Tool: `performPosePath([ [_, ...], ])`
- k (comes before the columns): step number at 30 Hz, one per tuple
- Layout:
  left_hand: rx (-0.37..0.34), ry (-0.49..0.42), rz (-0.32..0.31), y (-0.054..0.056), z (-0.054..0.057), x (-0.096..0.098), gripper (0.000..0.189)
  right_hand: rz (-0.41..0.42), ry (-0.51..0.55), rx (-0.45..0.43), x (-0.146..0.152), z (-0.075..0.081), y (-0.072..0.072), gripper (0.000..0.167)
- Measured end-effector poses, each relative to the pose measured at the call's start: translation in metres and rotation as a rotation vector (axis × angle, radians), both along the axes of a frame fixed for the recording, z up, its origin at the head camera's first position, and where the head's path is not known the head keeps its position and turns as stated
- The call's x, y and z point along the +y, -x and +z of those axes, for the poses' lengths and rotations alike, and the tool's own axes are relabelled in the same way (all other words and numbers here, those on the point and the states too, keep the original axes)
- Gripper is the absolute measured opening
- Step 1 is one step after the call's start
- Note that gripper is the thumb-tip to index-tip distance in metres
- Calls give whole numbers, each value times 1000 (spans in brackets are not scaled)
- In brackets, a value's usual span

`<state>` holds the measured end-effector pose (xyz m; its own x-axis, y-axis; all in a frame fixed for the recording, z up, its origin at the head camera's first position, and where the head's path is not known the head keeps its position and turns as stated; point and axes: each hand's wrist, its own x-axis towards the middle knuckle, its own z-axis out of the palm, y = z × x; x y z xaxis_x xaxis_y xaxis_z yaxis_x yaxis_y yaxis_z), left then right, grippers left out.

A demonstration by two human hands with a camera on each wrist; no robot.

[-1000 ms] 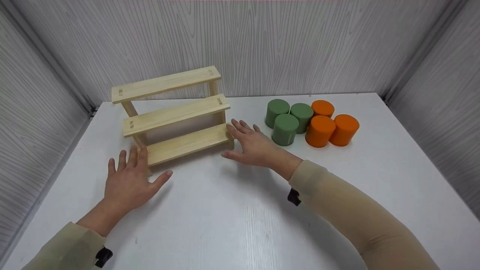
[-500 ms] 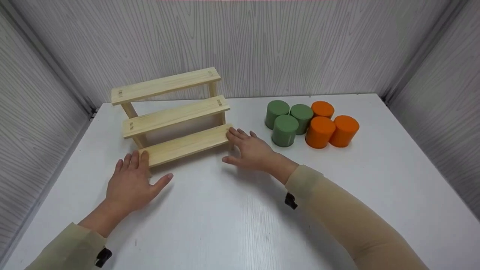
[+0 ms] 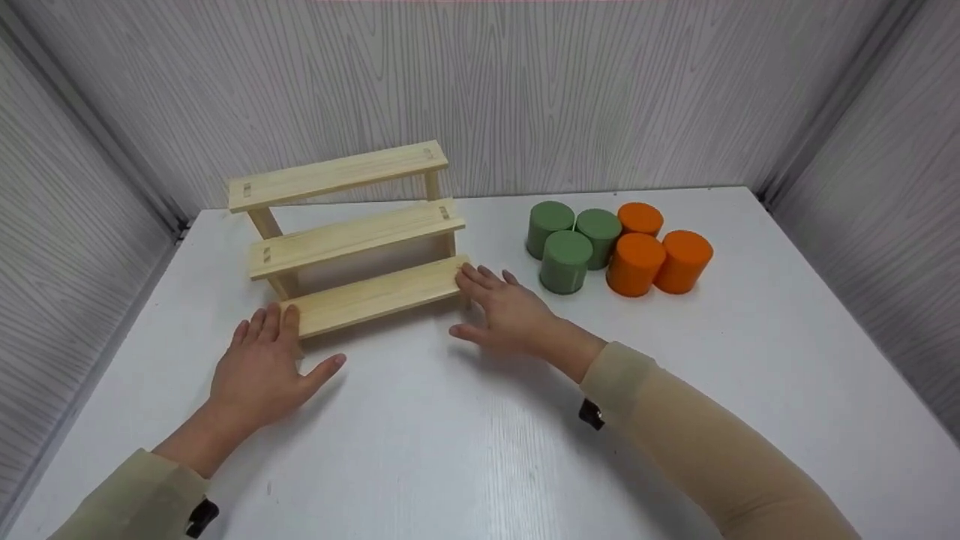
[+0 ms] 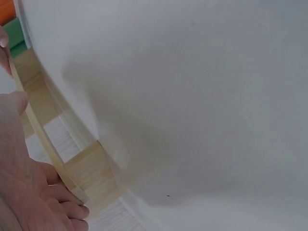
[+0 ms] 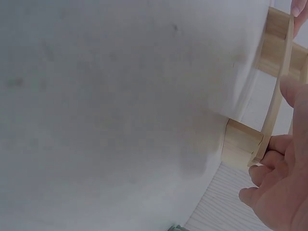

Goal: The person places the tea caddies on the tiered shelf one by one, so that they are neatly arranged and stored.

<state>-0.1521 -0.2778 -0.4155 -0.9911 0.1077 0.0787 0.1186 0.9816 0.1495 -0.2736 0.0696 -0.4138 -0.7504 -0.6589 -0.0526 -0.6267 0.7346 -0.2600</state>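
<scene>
A three-tier pale wooden shelf rack (image 3: 356, 241) stands at the left of the white table, angled slightly. My left hand (image 3: 259, 375) lies at the left end of its lowest board (image 3: 375, 294), fingers extended over the corner and thumb spread away. At the opposite end, the fingers of my right hand (image 3: 510, 311) rest on the board's corner. The left wrist view shows the board's edge (image 4: 45, 139) beside the left hand (image 4: 29, 192). In the right wrist view, fingers of the right hand (image 5: 284, 183) touch the board's end (image 5: 264, 144).
Right of the rack stand three green cylinders (image 3: 566, 262) in a close group. Three orange cylinders (image 3: 636, 265) stand against them on the right. A wood-grain back wall (image 3: 495, 97) rises behind the white table (image 3: 420, 450), with side walls at both edges.
My left fingers have drawn together and come onto the lowest board's end. My right fingers have settled on the other end. The rack has shifted slightly right and toward me.
</scene>
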Motion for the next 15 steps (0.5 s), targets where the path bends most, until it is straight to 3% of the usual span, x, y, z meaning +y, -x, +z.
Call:
performPosePath([
  [15,-2,12,-49,-5,1,8,112,33,32,45,23,-4,-22,92],
])
